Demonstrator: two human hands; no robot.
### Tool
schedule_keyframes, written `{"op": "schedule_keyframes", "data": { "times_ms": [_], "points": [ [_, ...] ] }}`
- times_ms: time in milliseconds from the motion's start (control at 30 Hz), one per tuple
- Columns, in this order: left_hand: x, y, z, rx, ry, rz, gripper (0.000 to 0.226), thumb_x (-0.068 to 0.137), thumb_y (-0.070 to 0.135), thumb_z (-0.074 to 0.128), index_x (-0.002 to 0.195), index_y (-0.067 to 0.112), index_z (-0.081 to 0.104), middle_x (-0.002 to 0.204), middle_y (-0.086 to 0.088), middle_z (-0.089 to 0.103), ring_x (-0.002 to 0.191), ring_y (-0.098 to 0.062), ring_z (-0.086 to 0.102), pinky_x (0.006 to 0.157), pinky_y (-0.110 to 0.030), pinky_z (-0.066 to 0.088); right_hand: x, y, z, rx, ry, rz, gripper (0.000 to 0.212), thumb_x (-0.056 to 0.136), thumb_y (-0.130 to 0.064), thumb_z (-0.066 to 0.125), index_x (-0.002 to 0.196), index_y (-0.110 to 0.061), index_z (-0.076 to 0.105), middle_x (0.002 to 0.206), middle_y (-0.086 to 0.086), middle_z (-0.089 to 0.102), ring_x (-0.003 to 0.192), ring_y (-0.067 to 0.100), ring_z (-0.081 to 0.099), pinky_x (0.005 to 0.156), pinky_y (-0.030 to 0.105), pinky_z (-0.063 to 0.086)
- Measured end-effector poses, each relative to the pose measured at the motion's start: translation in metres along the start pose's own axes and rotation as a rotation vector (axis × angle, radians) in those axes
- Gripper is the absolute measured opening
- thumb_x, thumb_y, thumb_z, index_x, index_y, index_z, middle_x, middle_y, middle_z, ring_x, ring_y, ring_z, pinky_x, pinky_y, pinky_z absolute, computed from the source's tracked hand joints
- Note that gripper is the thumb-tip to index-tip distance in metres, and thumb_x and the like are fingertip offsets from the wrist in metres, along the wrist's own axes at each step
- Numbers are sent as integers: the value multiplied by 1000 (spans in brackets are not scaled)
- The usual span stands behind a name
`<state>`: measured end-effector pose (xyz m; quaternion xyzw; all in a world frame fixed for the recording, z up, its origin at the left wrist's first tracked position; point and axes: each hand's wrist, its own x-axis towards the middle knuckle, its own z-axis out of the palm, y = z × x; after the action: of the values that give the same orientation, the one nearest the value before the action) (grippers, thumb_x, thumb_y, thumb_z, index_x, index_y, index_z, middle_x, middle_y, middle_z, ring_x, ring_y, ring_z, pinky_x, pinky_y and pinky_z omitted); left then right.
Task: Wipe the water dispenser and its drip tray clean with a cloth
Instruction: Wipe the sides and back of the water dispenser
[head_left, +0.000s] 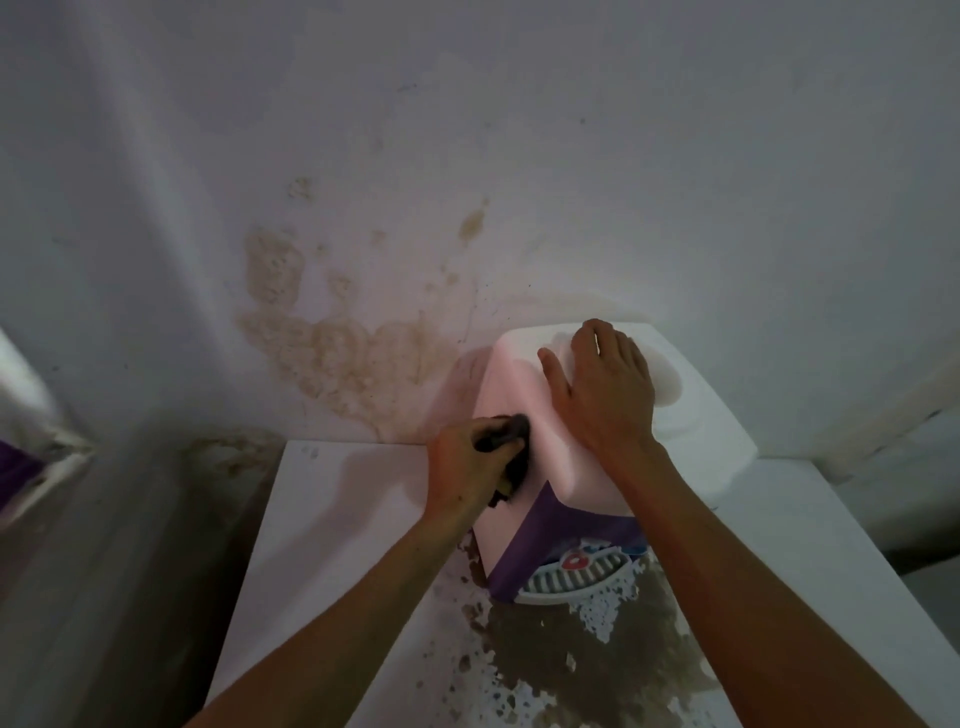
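Observation:
A white water dispenser (514, 395) with a purple front stands on a white counter (332, 499). Its grey slotted drip tray (566, 582) juts out at the base, with a red tap above it. My left hand (467, 467) is closed around a dark cloth (511, 441) and presses it against the dispenser's left side, near the top edge. My right hand (608, 389) lies flat on the dispenser's top with fingers spread, holding nothing.
A brown worn patch (587, 644) covers the counter in front of the tray. The white wall (363, 208) behind has brownish stains. The counter's left edge drops to a dark gap. A white and purple object (21, 457) sits at the far left.

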<state>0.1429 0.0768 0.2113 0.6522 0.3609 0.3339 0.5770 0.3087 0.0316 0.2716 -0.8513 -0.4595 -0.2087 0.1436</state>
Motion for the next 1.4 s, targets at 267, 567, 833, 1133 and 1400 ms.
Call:
{"op": "schedule_keyframes", "data": {
  "times_ms": [267, 567, 833, 1133, 1400],
  "points": [
    [55, 1, 4, 73, 132, 39, 19, 91, 21, 74, 110, 18, 78, 91, 8, 74, 79, 3, 68, 75, -12, 55, 23, -6, 12, 2, -198, -16, 58, 105, -52, 26, 146, -17, 46, 161, 5, 32, 147, 26, 30, 123, 47, 22],
    [111, -5, 2, 27, 168, -117, 15, 94, 18, 70, 107, 16, 77, 90, 4, 72, 76, -5, 64, 57, -1, 45, 21, -6, 16, -51, -234, -21, 55, 103, -53, 23, 146, -25, 45, 158, 2, 38, 146, 25, 31, 121, 48, 25],
    [100, 8, -2, 40, 145, 51, 9, 90, 15, 73, 97, 18, 79, 82, 8, 74, 70, -4, 68, 60, -6, 47, 22, -7, 16, -115, -239, -42, 55, 102, -53, 22, 147, -28, 41, 155, 0, 42, 144, 24, 34, 120, 52, 25],
    [116, -16, 3, 128, 147, -94, 17, 95, 31, 68, 83, 19, 71, 77, 3, 72, 68, -13, 67, 63, -22, 57, 20, -8, 15, -108, -249, -39, 58, 104, -54, 17, 155, -30, 33, 163, -1, 30, 153, 22, 19, 125, 51, 12],
    [68, -36, 3, 85, 53, -114, 13, 92, 26, 74, 97, 14, 78, 82, 3, 75, 68, -6, 70, 78, -26, 61, 20, -10, 14, -116, -230, -43, 61, 104, -55, 17, 156, -26, 32, 164, 2, 30, 153, 23, 21, 125, 51, 12]
  ]
}}
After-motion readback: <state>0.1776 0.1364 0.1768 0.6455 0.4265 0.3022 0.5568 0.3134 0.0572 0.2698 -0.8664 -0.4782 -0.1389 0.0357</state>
